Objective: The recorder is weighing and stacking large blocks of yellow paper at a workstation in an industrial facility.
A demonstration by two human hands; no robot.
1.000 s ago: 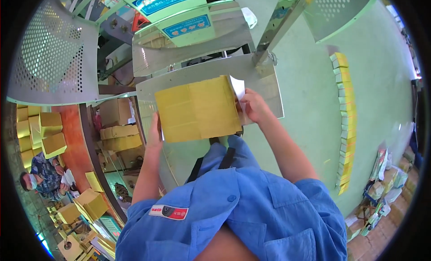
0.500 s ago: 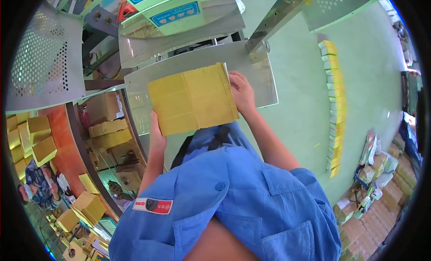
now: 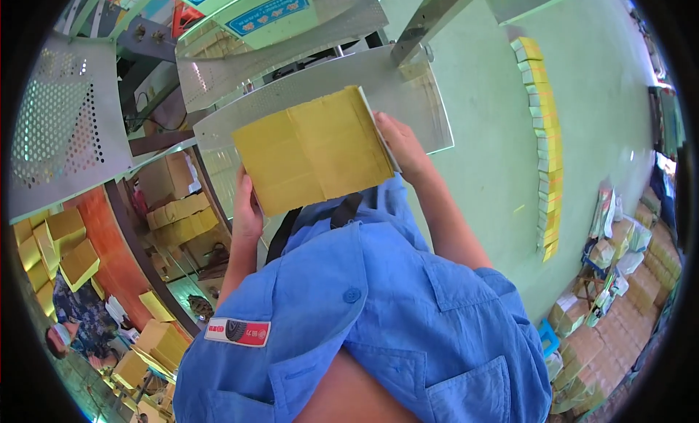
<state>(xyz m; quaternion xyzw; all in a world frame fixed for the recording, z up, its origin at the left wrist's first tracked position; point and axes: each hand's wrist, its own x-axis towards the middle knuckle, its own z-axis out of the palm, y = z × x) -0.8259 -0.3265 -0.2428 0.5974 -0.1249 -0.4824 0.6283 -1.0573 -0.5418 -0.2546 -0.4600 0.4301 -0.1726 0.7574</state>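
Observation:
I hold a flat rectangular bundle covered in yellow-brown kraft paper level in front of my body, between both hands. A white edge shows along its right side. My left hand grips the left edge, its fingers partly hidden beneath. At the right edge, my right hand is closed against the white side, with its fingertips hidden behind it. Just beyond the bundle, and partly covered by it, is a shiny steel table of the machine.
Ahead stands the metal machine with a perforated panel and a steel post. A long row of white-and-yellow bundles lies on the green floor at right. Cartons and another person are at left; wrapped goods at right.
The bundle is slightly tilted and more of its white right edge shows. Both hands still hold it. The surroundings have shifted a little in view, and the person at left has changed posture.

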